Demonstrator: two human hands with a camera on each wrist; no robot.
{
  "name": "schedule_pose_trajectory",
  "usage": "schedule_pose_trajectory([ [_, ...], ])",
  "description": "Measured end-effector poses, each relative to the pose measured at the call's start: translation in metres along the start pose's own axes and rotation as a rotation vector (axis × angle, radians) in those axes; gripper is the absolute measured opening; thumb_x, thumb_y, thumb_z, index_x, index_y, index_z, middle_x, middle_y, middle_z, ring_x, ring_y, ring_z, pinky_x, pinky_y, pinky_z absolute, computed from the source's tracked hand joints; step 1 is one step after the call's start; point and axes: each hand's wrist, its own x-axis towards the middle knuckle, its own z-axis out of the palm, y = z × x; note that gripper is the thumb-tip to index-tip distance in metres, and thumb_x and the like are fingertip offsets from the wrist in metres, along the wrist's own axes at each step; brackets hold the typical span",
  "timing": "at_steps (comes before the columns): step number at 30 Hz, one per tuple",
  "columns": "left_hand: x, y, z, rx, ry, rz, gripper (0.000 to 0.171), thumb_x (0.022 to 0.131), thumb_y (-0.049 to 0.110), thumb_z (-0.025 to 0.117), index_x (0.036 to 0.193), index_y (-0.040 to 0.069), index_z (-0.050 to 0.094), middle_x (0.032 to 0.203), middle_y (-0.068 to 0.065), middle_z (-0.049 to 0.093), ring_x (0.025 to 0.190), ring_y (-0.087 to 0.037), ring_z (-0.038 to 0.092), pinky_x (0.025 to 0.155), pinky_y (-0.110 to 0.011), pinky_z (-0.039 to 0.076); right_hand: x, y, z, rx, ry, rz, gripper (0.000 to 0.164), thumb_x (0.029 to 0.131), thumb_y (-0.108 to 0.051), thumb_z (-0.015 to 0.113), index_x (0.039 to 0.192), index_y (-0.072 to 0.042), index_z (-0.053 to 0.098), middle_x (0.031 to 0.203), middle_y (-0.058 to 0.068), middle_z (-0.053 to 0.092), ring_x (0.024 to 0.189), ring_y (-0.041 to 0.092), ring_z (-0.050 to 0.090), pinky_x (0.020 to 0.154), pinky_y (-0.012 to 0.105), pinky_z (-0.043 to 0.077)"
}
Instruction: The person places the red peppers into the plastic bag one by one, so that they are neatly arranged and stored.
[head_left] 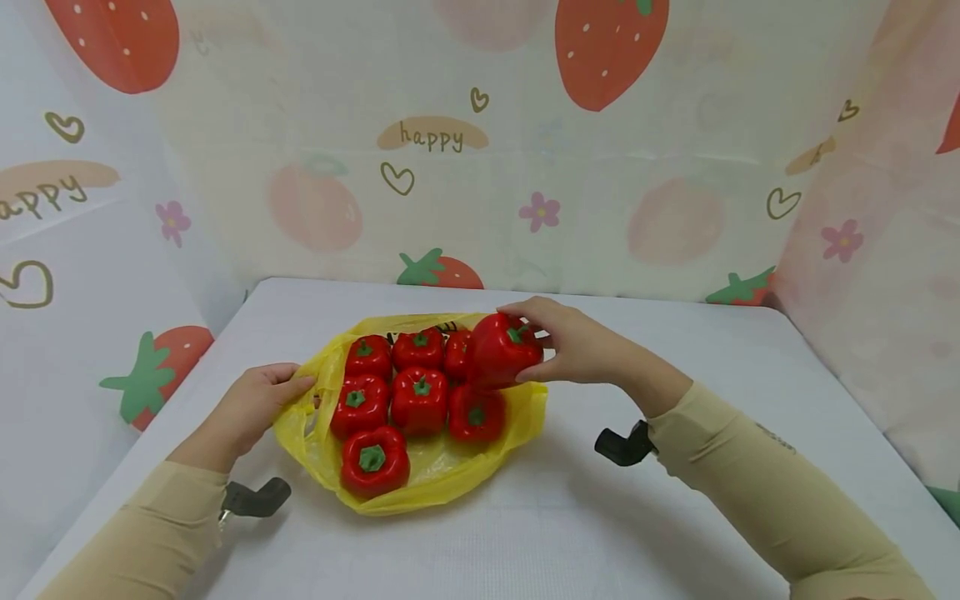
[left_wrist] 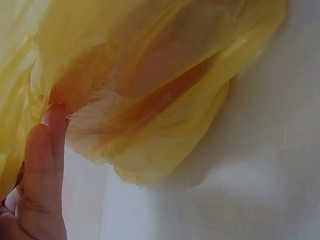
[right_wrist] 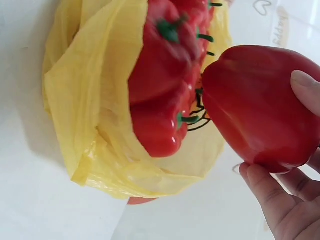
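Observation:
A yellow plastic bag (head_left: 442, 487) lies opened out on the white table, with several red bell peppers (head_left: 420, 402) in it, green stems mostly facing up. My left hand (head_left: 251, 407) pinches the bag's left edge; the left wrist view shows its fingers (left_wrist: 41, 160) against the thin, crumpled plastic. Over the bag's right side, my right hand (head_left: 573, 342) grips another red bell pepper (head_left: 501, 350) between thumb and fingers. In the right wrist view this held pepper (right_wrist: 260, 107) is raised above the bag's rim, beside the other peppers.
The white table (head_left: 675, 517) extends around the bag on all sides. Behind it hangs a pale cloth (head_left: 600, 167) printed with strawberries, hearts and flowers, which also covers both sides. A black bracket (head_left: 626, 444) juts from the right sleeve, another (head_left: 257, 498) from the left.

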Motion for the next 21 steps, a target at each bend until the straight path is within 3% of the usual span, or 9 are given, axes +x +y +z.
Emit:
schedule_pose_trajectory([
  [10, 0.0, 0.001, 0.0, 0.001, 0.002, 0.0, 0.058, 0.091, 0.048, 0.048, 0.129, 0.004, 0.049, 0.112, -0.012, 0.059, 0.093, -0.021, 0.056, 0.079, -0.028, 0.05, 0.0, -0.012, 0.004, 0.044, -0.019, -0.081, 0.072, 0.074, -0.016, 0.076, 0.135, -0.016, 0.039, 0.126, 0.001, 0.045, 0.111, 0.017, 0.048, 0.085, 0.03, 0.049],
  [21, 0.0, -0.001, 0.0, -0.013, 0.001, 0.006, 0.057, 0.091, 0.047, 0.048, 0.128, 0.003, 0.05, 0.113, -0.013, 0.059, 0.092, -0.021, 0.057, 0.079, -0.028, 0.05, 0.002, -0.029, 0.027, 0.085, -0.129, -0.111, 0.073, 0.075, -0.016, 0.075, 0.137, -0.017, 0.037, 0.128, -0.004, 0.043, 0.116, 0.013, 0.044, 0.087, 0.027, 0.047],
])
